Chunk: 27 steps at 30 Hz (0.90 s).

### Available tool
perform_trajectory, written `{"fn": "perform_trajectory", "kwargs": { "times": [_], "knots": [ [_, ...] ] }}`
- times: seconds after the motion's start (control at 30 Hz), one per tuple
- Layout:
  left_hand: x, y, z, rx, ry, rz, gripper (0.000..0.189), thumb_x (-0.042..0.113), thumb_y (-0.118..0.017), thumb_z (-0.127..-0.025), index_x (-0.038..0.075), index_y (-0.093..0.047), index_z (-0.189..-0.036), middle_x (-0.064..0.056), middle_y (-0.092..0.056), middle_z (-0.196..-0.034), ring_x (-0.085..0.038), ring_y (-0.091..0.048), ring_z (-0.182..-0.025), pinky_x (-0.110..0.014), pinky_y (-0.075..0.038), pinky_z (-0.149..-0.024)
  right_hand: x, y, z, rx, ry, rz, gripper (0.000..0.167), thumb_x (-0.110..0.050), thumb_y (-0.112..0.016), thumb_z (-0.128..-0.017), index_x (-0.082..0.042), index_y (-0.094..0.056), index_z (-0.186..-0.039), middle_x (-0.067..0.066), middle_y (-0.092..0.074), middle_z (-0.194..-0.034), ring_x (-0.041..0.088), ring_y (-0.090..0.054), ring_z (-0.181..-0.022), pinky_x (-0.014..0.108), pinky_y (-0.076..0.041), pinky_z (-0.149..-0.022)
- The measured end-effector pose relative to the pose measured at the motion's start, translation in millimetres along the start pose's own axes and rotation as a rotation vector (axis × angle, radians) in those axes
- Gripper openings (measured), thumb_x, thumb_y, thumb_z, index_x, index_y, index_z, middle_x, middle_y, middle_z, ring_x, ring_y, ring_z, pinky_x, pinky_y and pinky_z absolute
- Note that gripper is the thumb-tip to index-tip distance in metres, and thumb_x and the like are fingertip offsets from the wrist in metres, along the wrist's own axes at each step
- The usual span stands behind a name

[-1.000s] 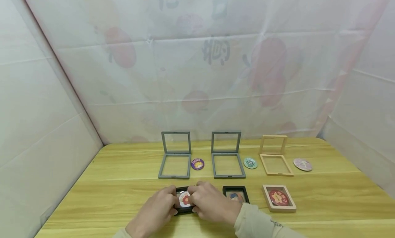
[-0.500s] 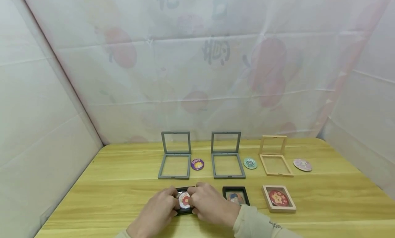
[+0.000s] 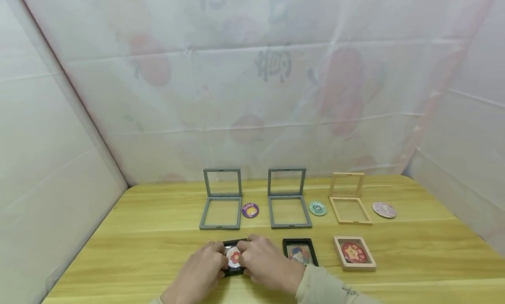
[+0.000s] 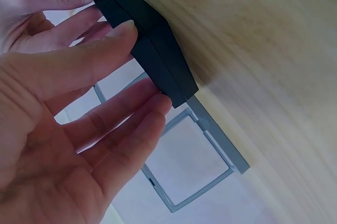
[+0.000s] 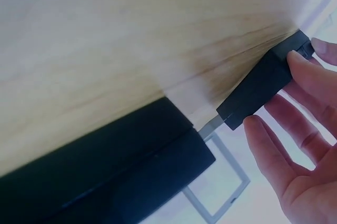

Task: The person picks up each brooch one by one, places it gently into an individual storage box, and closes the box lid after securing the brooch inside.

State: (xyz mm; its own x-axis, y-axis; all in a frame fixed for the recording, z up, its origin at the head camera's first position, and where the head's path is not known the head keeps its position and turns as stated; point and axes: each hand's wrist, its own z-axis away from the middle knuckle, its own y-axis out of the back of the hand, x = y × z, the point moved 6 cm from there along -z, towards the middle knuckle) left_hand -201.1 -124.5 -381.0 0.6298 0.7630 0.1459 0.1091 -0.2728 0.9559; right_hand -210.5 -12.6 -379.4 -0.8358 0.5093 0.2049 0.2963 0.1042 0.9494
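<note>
- Left hand [image 3: 199, 269]: thumb and fingers pinching left side of black frame [image 3: 233, 272].
- Right hand [image 3: 270, 263]: pinching its right side.
- Flower badge [image 3: 233, 256] showing inside, between the hands.
- Second black frame [image 3: 293, 241] lying just beyond right wrist, which is partly hiding it.
- Pale frame [image 3: 359, 267] with red badge [image 3: 353, 252] lying right of right hand.
- Beyond both hands: two gray frames [image 3: 222, 228] standing open, purple badge [image 3: 250, 210] lying between them.
- Beyond right hand, going rightward: green badge [image 3: 318, 208], open tan frame [image 3: 357, 222], pink badge [image 3: 384, 210].
</note>
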Motion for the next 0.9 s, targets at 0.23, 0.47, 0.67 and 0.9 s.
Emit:
{"fn": "perform_trajectory", "kwargs": {
  "times": [0.23, 0.47, 0.67, 0.9],
  "knots": [
    [2.1, -1.1, 1.1, 0.007, -0.009, -0.036, 0.019, 0.006, -0.092, -0.066, 0.009, -0.074, -0.071, 0.004, -0.056, -0.081, -0.01, -0.048, -0.072, -0.023, -0.049, -0.059, -5.3, -1.0, 2.0, 0.054, 0.017, 0.045, 0.007, -0.017, -0.086, -0.079, -0.02, -0.081, -0.083, -0.008, -0.062, -0.085, 0.006, -0.045, -0.065, 0.013, -0.038, -0.059],
    [1.0, -2.6, 0.0, -0.023, -0.015, -0.02, 0.018, 0.007, -0.091, -0.068, 0.01, -0.074, -0.071, 0.003, -0.058, -0.082, -0.009, -0.05, -0.072, -0.023, -0.049, -0.06, -6.3, -0.3, 3.2, 0.042, 0.034, 0.051, 0.009, -0.015, -0.086, -0.077, -0.019, -0.08, -0.081, -0.008, -0.061, -0.083, 0.006, -0.046, -0.065, 0.013, -0.039, -0.058],
    [-0.5, -3.9, -1.1, -0.055, 0.004, -0.006, 0.015, 0.005, -0.09, -0.071, 0.009, -0.075, -0.071, 0.004, -0.057, -0.082, -0.007, -0.049, -0.072, -0.022, -0.048, -0.059, -5.6, 0.5, 2.8, -0.024, 0.062, 0.012, 0.015, -0.008, -0.084, -0.079, -0.021, -0.08, -0.084, -0.009, -0.061, -0.086, 0.007, -0.049, -0.068, 0.013, -0.04, -0.061],
    [-1.1, 0.2, -1.3, -0.059, -0.004, -0.061, 0.014, 0.0, -0.087, -0.073, 0.007, -0.075, -0.07, 0.001, -0.058, -0.079, -0.009, -0.048, -0.07, -0.023, -0.049, -0.059, -4.2, 5.1, 2.4, -0.035, 0.097, -0.034, 0.009, -0.017, -0.084, -0.082, -0.021, -0.081, -0.089, -0.01, -0.065, -0.092, 0.004, -0.053, -0.077, 0.014, -0.046, -0.071]
  ]
}}
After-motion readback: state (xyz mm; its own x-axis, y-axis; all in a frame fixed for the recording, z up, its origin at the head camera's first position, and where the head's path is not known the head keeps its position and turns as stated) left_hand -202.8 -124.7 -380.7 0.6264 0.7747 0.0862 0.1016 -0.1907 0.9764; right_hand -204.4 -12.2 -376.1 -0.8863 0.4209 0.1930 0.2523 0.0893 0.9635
